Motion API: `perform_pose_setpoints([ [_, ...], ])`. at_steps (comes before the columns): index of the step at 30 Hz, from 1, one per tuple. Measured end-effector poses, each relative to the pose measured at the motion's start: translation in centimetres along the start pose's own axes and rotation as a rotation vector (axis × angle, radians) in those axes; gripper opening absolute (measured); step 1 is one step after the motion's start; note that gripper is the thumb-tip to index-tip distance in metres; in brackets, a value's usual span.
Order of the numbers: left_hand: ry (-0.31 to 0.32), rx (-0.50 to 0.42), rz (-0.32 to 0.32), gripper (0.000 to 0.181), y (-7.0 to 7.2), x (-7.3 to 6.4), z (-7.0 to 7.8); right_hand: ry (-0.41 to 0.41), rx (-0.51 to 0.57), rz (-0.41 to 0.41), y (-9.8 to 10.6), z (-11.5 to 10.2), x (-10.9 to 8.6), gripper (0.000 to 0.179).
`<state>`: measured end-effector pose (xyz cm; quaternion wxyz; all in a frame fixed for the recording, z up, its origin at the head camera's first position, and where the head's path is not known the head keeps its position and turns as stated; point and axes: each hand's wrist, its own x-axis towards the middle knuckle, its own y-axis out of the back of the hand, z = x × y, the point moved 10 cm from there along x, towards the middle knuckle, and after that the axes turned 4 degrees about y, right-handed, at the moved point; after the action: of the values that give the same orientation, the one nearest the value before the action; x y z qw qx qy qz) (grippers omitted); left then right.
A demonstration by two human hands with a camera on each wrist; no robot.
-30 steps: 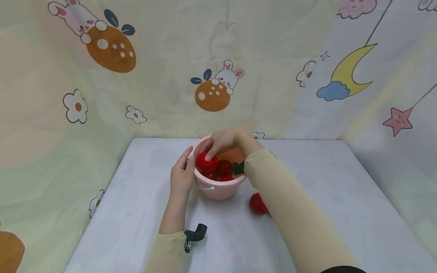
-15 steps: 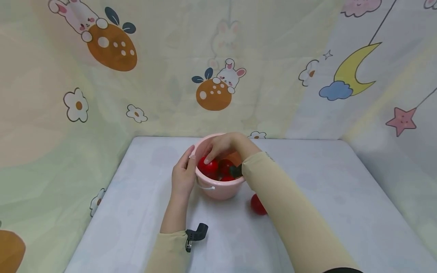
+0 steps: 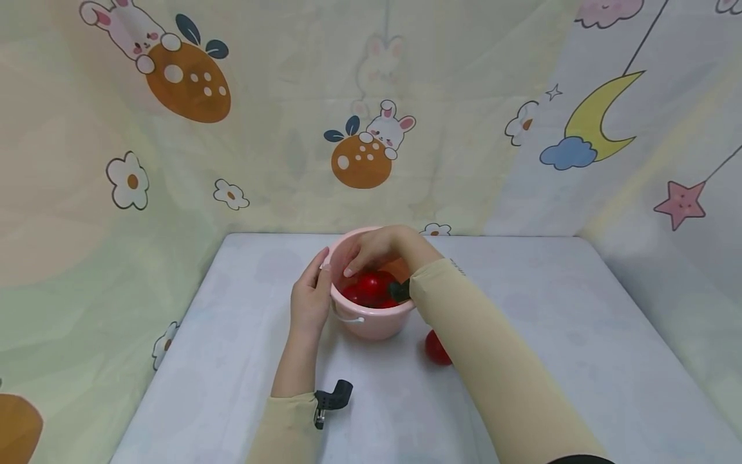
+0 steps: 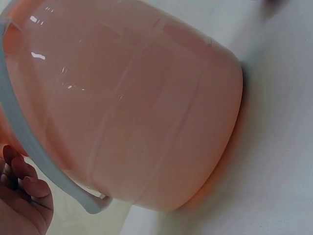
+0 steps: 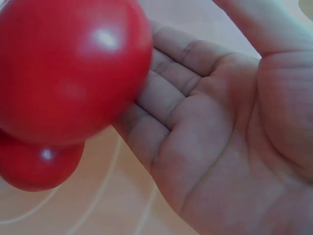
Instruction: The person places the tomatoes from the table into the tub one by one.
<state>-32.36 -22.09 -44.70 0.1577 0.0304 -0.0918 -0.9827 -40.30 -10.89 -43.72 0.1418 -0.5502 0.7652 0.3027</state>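
A pink bucket [image 3: 373, 325] with a white handle [image 4: 36, 142] stands on the table, several shiny red balls [image 3: 371, 283] inside it. At its left rim, my left hand [image 3: 310, 299] grips the edge, thumb towards me; its curled fingertips show beside the handle in the left wrist view. My right hand [image 3: 377, 248] reaches down inside the bucket from the right. Its palm and fingers lie extended in the right wrist view, with a large red ball [image 5: 73, 63] overlapping the fingertips and a second red ball [image 5: 41, 164] below.
Another red ball [image 3: 437, 348] lies on the white table [image 3: 522, 361] right of the bucket, partly hidden by the right sleeve [image 3: 493, 348]. A printed cloth [image 3: 278, 116] with bunnies and flowers hangs behind and along the sides.
My right hand lowered a red ball into the bucket and let go of it; the ball now sits lower, away from the thumb. My left hand stays at the rim.
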Motion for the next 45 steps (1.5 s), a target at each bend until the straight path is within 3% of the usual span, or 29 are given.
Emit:
perform_pose_setpoints([
  [13, -0.016, -0.006, -0.011, 0.04, -0.5, -0.3, 0.4, 0.014, 0.083, -0.022, -0.1, -0.6, -1.2, 0.036],
  [16, -0.003, -0.004, -0.012, 0.038, -0.5, -0.3, 0.3, 0.011, 0.046, 0.031, 0.8, -1.0, -2.1, 0.034],
  [21, 0.014, -0.002, -0.015, 0.038, -0.6, -0.3, 0.1, 0.058, -0.185, 0.187, 3.9, -2.1, -4.6, 0.038],
  [26, 0.029, 0.003, -0.003, 0.037, -0.5, -0.3, -0.2, 0.095, -0.16, 0.269, 5.8, -2.1, -8.3, 0.042],
  [31, -0.003, -0.003, 0.006, 0.038, -0.3, -0.2, 0.0, 0.111, -0.11, 0.348, 7.3, -0.3, -12.6, 0.04],
  [36, 0.005, -0.003, 0.016, 0.037, -0.1, -0.1, 0.0, 0.211, -0.097, 0.383, 7.6, 2.4, -16.3, 0.035],
  [40, 0.022, -0.005, 0.023, 0.035, 0.0, -0.1, -0.1, 0.263, -0.109, 0.376, 6.2, 5.5, -18.6, 0.037],
  [45, 0.027, -0.014, 0.017, 0.035, -0.1, -0.2, -0.1, 0.307, -0.064, 0.359, 2.8, 10.1, -20.4, 0.046],
])
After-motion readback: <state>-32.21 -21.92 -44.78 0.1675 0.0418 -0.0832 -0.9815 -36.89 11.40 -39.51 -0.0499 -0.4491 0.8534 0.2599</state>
